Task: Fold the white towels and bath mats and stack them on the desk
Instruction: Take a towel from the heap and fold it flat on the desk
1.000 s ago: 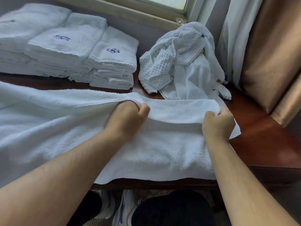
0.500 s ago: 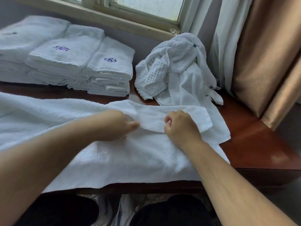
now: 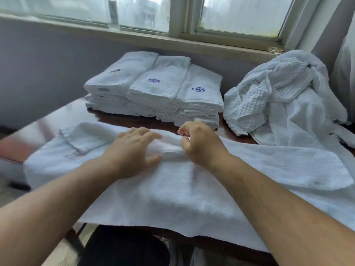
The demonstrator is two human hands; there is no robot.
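My right grip is closed on the large white terry towel: the fingers are curled and pinch a raised fold that runs along the middle of the cloth. My left grip is not holding anything. It lies palm down on the same fold just beside the right grip, with its fingers straight and spread. The two are close together but not touching.

The towel lies spread across the dark reddish-brown wooden surface. Its near edge hangs over the front of the surface. Its left end shows a corner turned back on itself, though that area is blurred.

Behind the towel, towards the wall, stands the stack of folded white towels with blue embroidered emblems, arranged as three piles touching side by side. A narrow strip of bare surface separates it from the spread towel.

To the right of the stack lies a crumpled heap of white waffle-weave fabric. Its lower edge reaches the far right part of the spread towel.

Behind both are a grey wall and a pale-framed window.
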